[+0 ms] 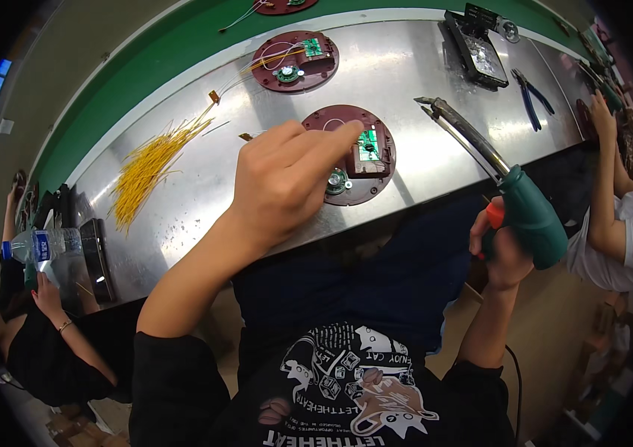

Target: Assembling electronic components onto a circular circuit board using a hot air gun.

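My right hand (506,257) grips the green handle of a soldering gun (536,220), whose long metal tip points up and left above the metal bench. My left hand (279,182) is over a round maroon housing (350,195), its index finger reaching to the edge of a small green circuit board (369,146). The other fingers curl under, and whatever they pinch is hidden. Lower on this housing, partly behind the hand, sits a small round green part (337,181). Farther off lies a second maroon housing (272,59) with a similar board and thin wires.
A bundle of yellow wires (154,170) lies on the bench at left, by a dark phone-like slab (96,261) and a plastic bottle (44,244). Blue-handled pliers (531,99) and a black tray (478,52) are at the far right. Other people work on both sides.
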`<state>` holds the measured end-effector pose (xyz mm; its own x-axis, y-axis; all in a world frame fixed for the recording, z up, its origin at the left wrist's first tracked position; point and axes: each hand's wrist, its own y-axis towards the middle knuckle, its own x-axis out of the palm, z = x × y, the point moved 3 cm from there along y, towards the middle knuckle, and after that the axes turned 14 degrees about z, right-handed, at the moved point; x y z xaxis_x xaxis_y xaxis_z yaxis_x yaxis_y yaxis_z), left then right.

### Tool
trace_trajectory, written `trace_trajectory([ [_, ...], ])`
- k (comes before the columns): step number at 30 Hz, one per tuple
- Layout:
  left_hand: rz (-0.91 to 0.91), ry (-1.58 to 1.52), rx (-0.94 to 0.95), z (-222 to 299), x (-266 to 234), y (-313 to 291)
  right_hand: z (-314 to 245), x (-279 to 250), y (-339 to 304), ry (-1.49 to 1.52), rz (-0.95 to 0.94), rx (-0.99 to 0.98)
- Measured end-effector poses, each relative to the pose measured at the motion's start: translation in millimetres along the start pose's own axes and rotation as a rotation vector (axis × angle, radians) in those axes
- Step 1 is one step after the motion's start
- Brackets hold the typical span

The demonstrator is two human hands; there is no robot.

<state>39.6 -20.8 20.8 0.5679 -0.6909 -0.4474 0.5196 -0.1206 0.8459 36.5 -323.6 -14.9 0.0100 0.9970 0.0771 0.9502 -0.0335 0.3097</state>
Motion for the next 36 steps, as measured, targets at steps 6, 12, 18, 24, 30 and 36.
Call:
trace_trajectory([
  [6,0.006,0.054,0.051,2.1,9.4,-4.1,-5.7,4.2,6.7,-0.019,-0.049,0.022],
  [12,-0.040,0.067,-0.070,-0.7,10.0,-9.7,-9.4,13.5,1.0,-0.037,-0.112,0.105],
  [18,-0.028,0.075,-0.116,-1.4,10.9,-17.6,-9.1,20.2,-0.2,-0.034,-0.142,0.144],
  [24,-0.005,0.076,-0.126,-0.9,13.2,-18.8,-9.8,21.2,1.9,-0.036,-0.115,0.152],
  [30,0.005,0.080,-0.125,-3.2,14.7,-20.1,-14.1,20.8,6.7,-0.060,-0.126,0.211],
  [36,0.013,0.083,-0.122,-3.6,14.8,-20.6,-17.0,21.0,9.7,-0.057,-0.113,0.275],
])
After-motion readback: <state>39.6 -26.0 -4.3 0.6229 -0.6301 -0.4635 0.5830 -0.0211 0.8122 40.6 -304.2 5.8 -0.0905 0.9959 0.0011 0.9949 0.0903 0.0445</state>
